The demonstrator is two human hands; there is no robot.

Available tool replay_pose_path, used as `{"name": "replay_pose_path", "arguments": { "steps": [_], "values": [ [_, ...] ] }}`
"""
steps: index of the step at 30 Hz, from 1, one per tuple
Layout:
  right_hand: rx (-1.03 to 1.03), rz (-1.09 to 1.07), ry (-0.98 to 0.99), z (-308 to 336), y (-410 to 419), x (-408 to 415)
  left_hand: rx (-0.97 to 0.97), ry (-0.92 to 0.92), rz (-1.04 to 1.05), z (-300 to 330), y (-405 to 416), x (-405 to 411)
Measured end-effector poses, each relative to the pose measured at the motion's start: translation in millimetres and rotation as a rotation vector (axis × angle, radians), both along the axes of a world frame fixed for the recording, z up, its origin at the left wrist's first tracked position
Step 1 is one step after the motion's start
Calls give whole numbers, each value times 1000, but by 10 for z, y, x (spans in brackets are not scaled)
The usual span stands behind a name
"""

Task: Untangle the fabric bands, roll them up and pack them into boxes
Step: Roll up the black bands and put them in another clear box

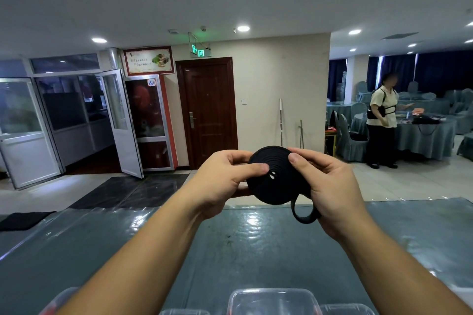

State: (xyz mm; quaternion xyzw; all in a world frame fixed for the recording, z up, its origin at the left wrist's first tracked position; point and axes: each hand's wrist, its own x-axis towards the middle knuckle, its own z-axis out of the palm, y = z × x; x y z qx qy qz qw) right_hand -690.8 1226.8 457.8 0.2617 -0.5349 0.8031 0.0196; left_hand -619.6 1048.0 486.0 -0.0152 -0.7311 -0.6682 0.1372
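Both arms reach forward over the surface (256, 250), which is covered in grey-blue cloth under a glossy clear sheet. At the centre of the frame the two hands hold up a black fabric band (275, 175) wound into a flat, tight coil, its spiral turns showing on the face turned this way. The left hand (225, 181) grips the coil from the left, thumb pressed flat on its face and fingers curled round behind. The right hand (330, 186) clamps it from the right, thumb on the upper face and the other fingers wrapped behind the edge. The coil is lifted well clear of the surface. A loose tail of the band (304, 215) loops down from the lower right of the coil and runs into the right palm.

Along the bottom edge of the frame sit clear plastic boxes (273, 302), only their tops in view.

Across the room, a dark wooden door (208, 110) stands shut at centre, with glass doors (120, 123) open at the left. At the right of the frame a person in a pale shirt (382, 120) stands beside a round table (425, 135) draped in the same grey-blue cloth.
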Motion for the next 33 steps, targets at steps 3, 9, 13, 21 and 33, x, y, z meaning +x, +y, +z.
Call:
{"name": "replay_pose_path", "arguments": {
  "steps": [3, 9, 13, 21, 33],
  "values": [
    [3, 8, -23, -26, -7, 17, 61, 24, 46, -74, 40, -13],
    [46, -23, -19, -35, 15, 7, 16, -10, 24, -126, 79, -21],
    [-46, -35, -91, -60, -28, 50, 131, 27, 54, -136, 154, -8],
    [-55, 19, -202, -91, 27, 59, 116, -5, 35, -159, 193, 13],
    [-167, 329, -319, -84, 171, -51, 195, 1, -25, -218, 238, 46]
  ]
}}
